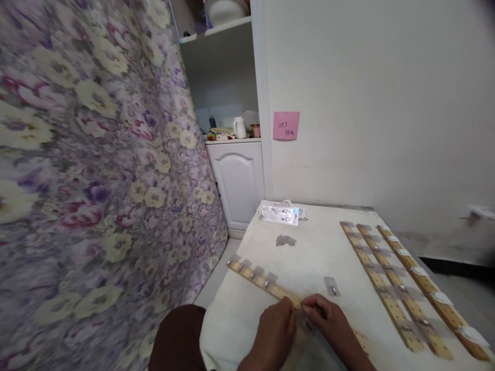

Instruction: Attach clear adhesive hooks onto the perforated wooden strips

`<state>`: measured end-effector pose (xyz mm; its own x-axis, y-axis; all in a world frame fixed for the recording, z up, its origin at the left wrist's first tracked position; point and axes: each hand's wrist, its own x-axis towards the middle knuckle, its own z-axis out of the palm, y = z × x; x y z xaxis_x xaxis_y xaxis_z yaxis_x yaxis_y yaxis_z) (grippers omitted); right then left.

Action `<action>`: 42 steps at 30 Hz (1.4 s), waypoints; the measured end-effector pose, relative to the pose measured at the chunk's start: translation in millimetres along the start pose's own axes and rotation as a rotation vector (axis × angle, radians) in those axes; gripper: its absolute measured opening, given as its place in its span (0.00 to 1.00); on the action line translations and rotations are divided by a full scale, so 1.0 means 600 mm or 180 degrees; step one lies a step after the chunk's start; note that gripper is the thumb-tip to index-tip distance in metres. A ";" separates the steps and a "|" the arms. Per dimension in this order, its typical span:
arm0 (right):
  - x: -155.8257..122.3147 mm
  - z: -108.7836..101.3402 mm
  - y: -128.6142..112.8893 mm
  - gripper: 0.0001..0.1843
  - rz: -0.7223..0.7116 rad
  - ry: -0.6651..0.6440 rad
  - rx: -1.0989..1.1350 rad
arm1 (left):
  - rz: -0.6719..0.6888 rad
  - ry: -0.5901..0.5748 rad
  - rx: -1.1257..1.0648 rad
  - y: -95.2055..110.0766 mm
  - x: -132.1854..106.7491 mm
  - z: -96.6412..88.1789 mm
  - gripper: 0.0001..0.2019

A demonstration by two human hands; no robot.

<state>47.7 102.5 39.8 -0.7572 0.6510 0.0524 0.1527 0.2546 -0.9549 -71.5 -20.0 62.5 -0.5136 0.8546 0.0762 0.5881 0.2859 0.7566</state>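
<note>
A narrow wooden strip [253, 276] with rows of holes lies slanted over the near part of the table. Several small grey translucent squares with shiny metal pieces sit along its far half. My left hand [274, 330] is closed around the strip's near end, fingers pressed together. Close beside it, my right hand [328, 320] pinches at the same end; what its fingertips hold is hidden. A small dark metal piece [309, 327] shows blurred under the right fingers. Beyond the right hand, a loose grey square [331, 286] with a metal piece lies on the table.
Three similar wooden strips [400, 288] with attached pieces lie along the table's right side. Under my right forearm another strip end [360, 341] shows. Farther back are grey squares [285, 240] and a clear package [279, 215]. A floral curtain [116, 154] hangs left of the white table [309, 252].
</note>
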 end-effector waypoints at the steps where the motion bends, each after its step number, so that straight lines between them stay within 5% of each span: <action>1: 0.000 0.000 0.001 0.11 0.0010 -0.0106 0.0061 | 0.0012 -0.0090 0.0044 0.004 -0.002 0.000 0.10; 13: 0.002 0.007 0.023 0.14 0.0419 -0.0399 0.1051 | -0.0080 -0.0066 -0.0545 0.009 0.009 0.010 0.11; 21: -0.011 0.019 0.004 0.16 0.0473 -0.0498 0.1816 | -0.0644 -0.0368 -0.1749 0.014 0.009 0.015 0.14; 27: -0.010 0.025 0.009 0.18 0.0565 -0.0380 0.1732 | -0.0638 -0.0075 -0.1503 0.009 0.013 0.018 0.12; 34: -0.010 0.032 0.013 0.17 0.0561 -0.0429 0.1955 | -0.0750 -0.0372 -0.2494 0.013 0.008 0.027 0.14; 42: 0.003 0.029 0.018 0.16 0.0464 -0.0075 0.1592 | -0.0740 0.0138 -0.1998 -0.016 0.017 0.034 0.15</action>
<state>36.8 94.0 24.3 -0.7656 0.6366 -0.0926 -0.0600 -0.2140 -0.9750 -69.6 -5.3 42.4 -0.6155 0.7792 -0.1182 -0.0092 0.1428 0.9897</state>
